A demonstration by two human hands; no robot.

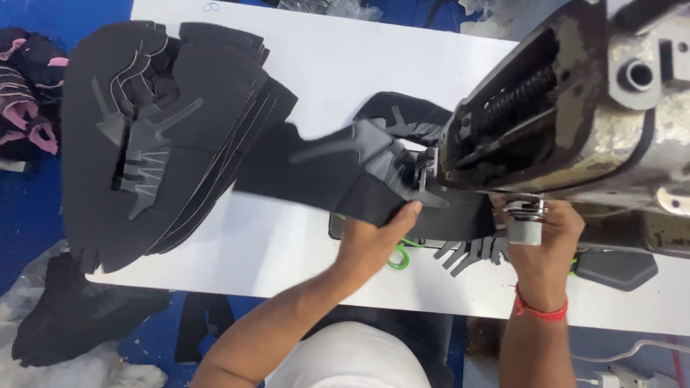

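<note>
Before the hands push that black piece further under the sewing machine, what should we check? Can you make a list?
1. Left hand pinches the black fabric piece: ok.
2. Right hand is beside the presser foot area, fingers away from the needle: cannot tell.
3. Piece lies flat on the white table: not ok, its edge is lifted.
4. Stack of cut black pieces is away from the machine: ok.
5. Green-handled snips are off the seam path: ok.

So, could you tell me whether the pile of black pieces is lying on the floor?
No, the pile lies on the white table.
</note>
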